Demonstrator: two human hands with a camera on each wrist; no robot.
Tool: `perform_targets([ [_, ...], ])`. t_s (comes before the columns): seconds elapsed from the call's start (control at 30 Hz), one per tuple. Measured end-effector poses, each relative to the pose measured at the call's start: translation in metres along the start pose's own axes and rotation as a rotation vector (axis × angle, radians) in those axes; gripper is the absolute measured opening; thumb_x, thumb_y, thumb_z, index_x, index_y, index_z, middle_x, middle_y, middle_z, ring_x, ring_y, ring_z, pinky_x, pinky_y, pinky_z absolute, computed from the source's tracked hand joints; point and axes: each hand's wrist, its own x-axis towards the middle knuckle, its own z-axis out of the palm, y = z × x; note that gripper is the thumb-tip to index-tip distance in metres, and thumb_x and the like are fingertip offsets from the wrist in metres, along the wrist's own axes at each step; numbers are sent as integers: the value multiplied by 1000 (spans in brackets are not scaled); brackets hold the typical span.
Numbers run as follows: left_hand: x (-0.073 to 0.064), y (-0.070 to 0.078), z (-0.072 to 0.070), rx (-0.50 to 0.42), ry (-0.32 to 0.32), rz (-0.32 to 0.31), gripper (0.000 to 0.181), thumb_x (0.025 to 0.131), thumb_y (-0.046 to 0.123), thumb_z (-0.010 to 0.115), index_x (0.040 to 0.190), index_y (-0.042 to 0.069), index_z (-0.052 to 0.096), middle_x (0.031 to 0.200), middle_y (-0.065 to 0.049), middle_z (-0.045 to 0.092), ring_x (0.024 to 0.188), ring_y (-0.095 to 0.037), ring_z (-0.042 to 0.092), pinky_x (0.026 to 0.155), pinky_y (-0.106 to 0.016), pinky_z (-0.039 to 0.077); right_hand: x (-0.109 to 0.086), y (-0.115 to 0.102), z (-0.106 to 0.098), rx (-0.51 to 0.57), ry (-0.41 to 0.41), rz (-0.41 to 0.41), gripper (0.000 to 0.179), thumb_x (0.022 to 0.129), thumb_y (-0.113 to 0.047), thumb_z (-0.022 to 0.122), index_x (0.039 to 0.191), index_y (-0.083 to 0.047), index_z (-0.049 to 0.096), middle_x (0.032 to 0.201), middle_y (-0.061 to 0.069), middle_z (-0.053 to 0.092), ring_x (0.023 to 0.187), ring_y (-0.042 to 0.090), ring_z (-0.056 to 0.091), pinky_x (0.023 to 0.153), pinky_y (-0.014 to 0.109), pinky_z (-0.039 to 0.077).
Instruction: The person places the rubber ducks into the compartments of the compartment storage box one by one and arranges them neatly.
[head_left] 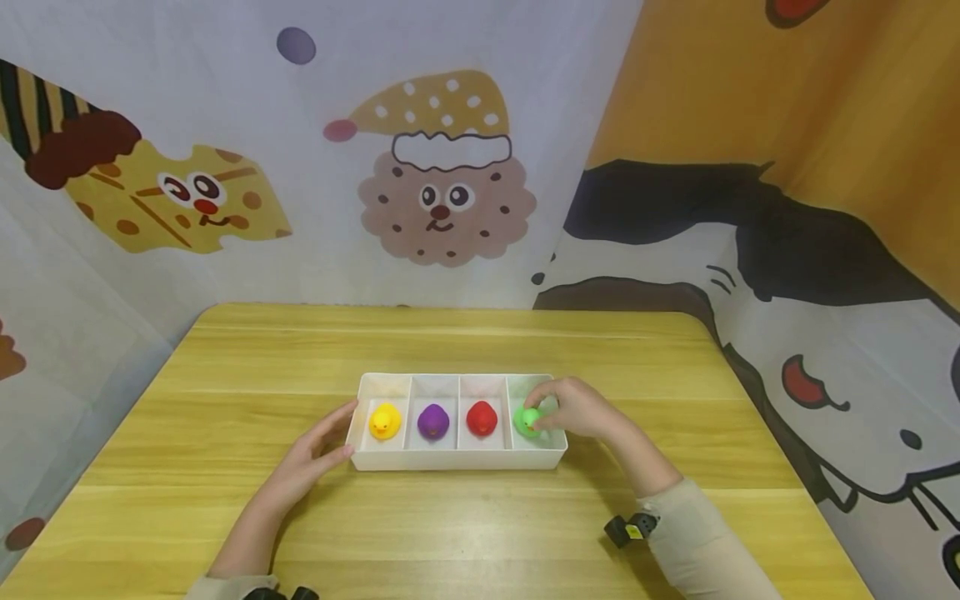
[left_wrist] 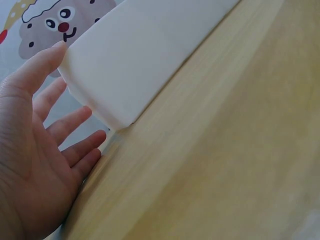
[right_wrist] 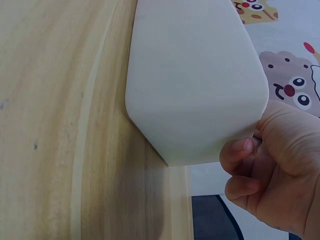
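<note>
A white box with compartments (head_left: 450, 461) sits on the table, one toy duck in each compartment. From left to right come a yellow duck (head_left: 385, 422), a purple duck (head_left: 433, 422), a red duck (head_left: 482, 419) and a green duck (head_left: 527, 422). My right hand (head_left: 581, 407) reaches over the right end wall and pinches the green duck between thumb and fingers. In the right wrist view, the box wall hides that duck and the fingertips. My left hand (left_wrist: 45, 150) rests against the left end of the box, fingers spread and loosely extended, thumb at the box's corner.
The wooden table (head_left: 450, 533) extends around the box on all sides. A curtain with cartoon prints (head_left: 450, 200) hangs behind the table's far edge and along its right side. A small black device (head_left: 630, 529) is strapped at the right wrist.
</note>
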Motion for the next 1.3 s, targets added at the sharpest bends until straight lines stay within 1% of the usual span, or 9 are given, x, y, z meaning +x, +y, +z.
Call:
perform_targets([
  [0.27, 1, -1, 0, 6, 6, -2, 58, 95, 11, 59, 149, 14, 35, 139, -20, 46, 119, -33, 48, 91, -32, 42, 0, 1, 1, -8, 5, 5, 23, 74, -12, 83, 92, -23, 73, 99, -10, 67, 108, 24, 57, 95, 52, 39],
  [0.53, 1, 0, 0, -2, 2, -4, 59, 95, 11, 59, 149, 14, 35, 140, -18, 46, 119, -32, 48, 92, -28, 40, 0, 0, 0, -18, 6, 7, 23, 75, -15, 82, 94, -22, 74, 102, -9, 67, 110, 25, 56, 95, 53, 39],
  [0.67, 2, 0, -1, 0, 2, 3, 58, 95, 10, 59, 149, 12, 35, 139, -20, 46, 119, -36, 47, 92, -32, 41, -2, 0, -1, -28, 16, -8, 23, 75, -18, 82, 96, -22, 73, 103, -8, 67, 107, 24, 57, 92, 51, 41],
  [0.8, 3, -1, 0, 12, 6, 6, 58, 95, 9, 58, 149, 11, 35, 139, -22, 46, 119, -38, 47, 92, -37, 40, -5, 1, -3, -17, 38, -28, 25, 76, -18, 81, 100, -19, 73, 103, -7, 67, 82, 18, 57, 74, 41, 47],
  [0.9, 4, 0, -1, 15, 10, -1, 58, 95, 8, 59, 148, 12, 36, 139, -21, 46, 119, -37, 47, 92, -34, 40, -8, 2, -5, 0, 65, -28, 27, 77, -18, 80, 103, -17, 73, 99, -6, 67, 62, 15, 49, 58, 32, 44],
  [1.0, 4, 2, -2, 14, 8, -8, 58, 95, 8, 59, 148, 13, 36, 138, -21, 47, 118, -37, 48, 92, -32, 41, -14, 2, -8, 18, 99, -20, 28, 79, -18, 79, 107, -15, 72, 92, -3, 66, 54, 12, 45, 49, 29, 40],
  [1.07, 4, 4, -3, 15, 4, -11, 58, 95, 9, 59, 148, 12, 37, 138, -21, 47, 117, -37, 48, 91, -36, 42, -18, 2, -11, 31, 124, -18, 28, 80, -18, 78, 108, -14, 72, 90, -1, 66, 52, 12, 43, 46, 28, 39],
  [1.17, 3, 7, -5, 5, -5, -24, 57, 95, 10, 59, 148, 12, 37, 139, -20, 46, 118, -38, 47, 92, -48, 40, -25, 3, -15, 43, 171, -34, 28, 81, -18, 77, 109, -14, 71, 87, 4, 65, 50, 12, 42, 44, 27, 38],
  [1.3, 2, 13, -8, -27, -22, -58, 56, 95, 13, 60, 147, 11, 38, 146, -18, 40, 126, -42, 39, 94, -64, 31, -36, 8, -21, 49, 246, -51, 27, 82, -19, 77, 108, -13, 72, 93, 5, 67, 52, 11, 44, 45, 27, 38],
])
